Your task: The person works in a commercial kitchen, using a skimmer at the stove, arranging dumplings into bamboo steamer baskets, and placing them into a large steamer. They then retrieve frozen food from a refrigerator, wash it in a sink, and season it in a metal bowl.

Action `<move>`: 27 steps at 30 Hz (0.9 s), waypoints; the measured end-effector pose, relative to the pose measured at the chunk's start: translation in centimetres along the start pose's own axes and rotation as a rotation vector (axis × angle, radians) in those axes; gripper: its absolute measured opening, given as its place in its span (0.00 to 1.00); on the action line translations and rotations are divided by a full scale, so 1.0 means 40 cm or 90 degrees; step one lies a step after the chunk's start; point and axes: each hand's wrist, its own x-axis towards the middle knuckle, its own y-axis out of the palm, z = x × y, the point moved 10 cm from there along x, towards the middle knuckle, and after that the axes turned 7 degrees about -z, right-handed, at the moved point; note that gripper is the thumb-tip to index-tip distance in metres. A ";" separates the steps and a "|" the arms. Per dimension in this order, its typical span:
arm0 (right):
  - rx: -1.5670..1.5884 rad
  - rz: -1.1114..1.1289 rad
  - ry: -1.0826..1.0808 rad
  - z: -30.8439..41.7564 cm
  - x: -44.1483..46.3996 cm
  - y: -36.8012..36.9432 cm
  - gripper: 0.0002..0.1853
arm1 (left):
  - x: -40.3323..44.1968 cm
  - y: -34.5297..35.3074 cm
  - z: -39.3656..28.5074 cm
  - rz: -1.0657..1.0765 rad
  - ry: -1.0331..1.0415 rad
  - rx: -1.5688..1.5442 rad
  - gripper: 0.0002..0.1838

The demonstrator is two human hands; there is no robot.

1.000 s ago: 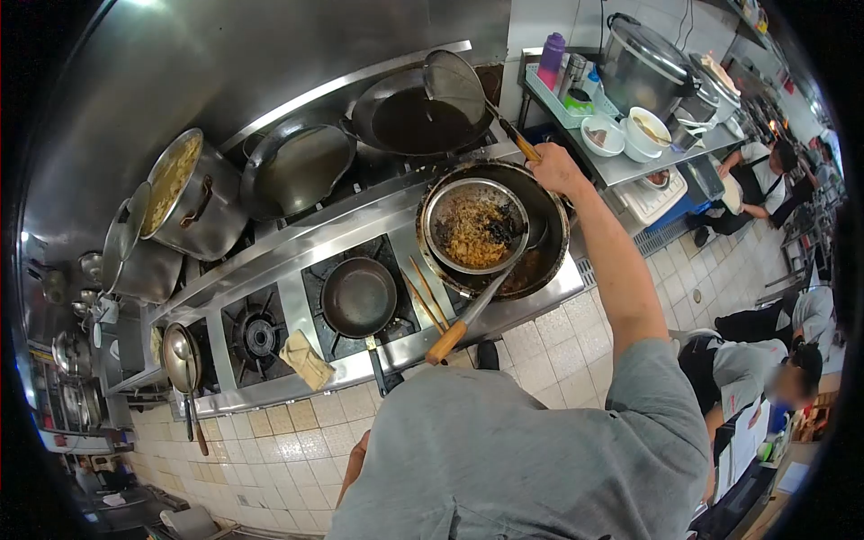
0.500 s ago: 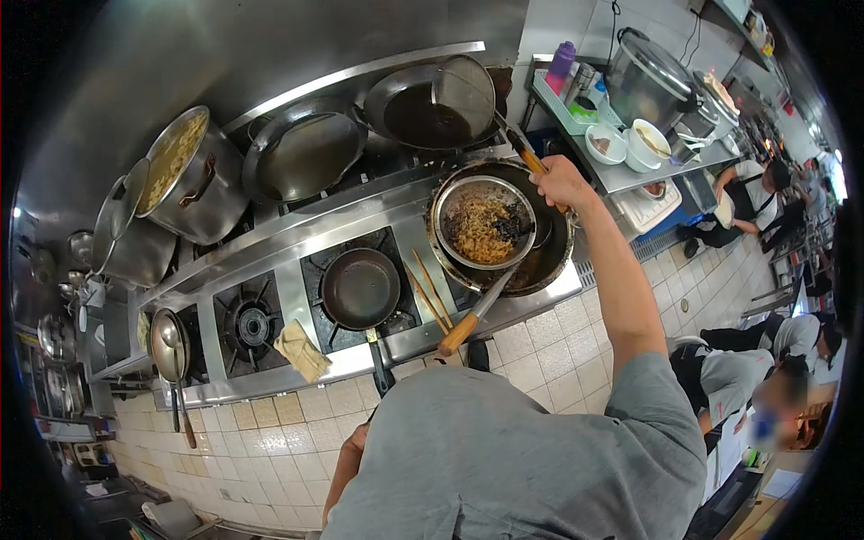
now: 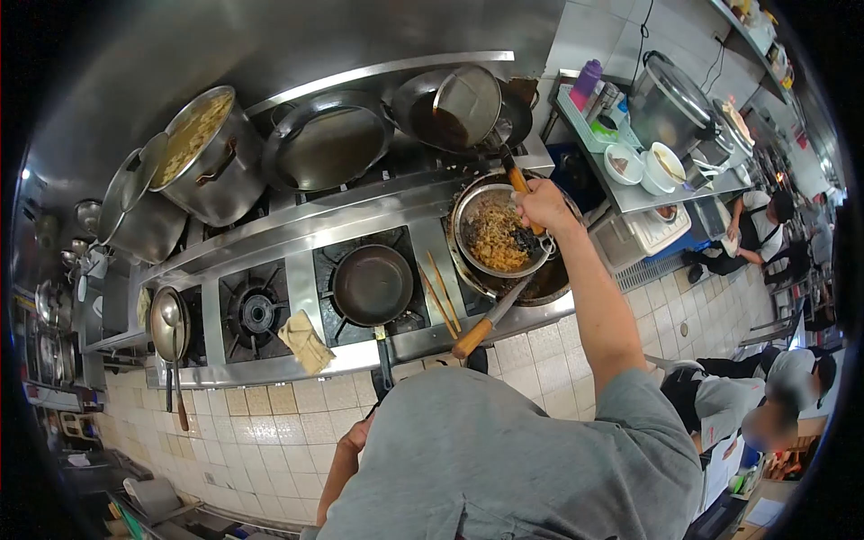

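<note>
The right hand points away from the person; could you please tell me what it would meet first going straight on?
Probably the rear-right wok, which the mesh strainer held in the right hand overlaps in this view; depth is unclear, so the hand might pass above.

Bright, even light leaves soft sheen on the steel wall (image 3: 378,36) and pale glare on the floor tiles (image 3: 261,427). Fisheye distortion bows the edges into black corners; a blurred patch covers one person's head (image 3: 772,419).
</note>
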 end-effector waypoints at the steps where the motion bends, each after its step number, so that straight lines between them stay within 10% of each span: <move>1: 0.029 0.001 0.010 -0.003 0.005 0.018 0.09 | 0.005 -0.010 0.019 -0.017 -0.035 0.014 0.47; 27: 0.333 0.079 0.039 0.005 -0.064 0.084 0.08 | 0.000 -0.015 -0.028 -0.008 -0.053 0.004 0.47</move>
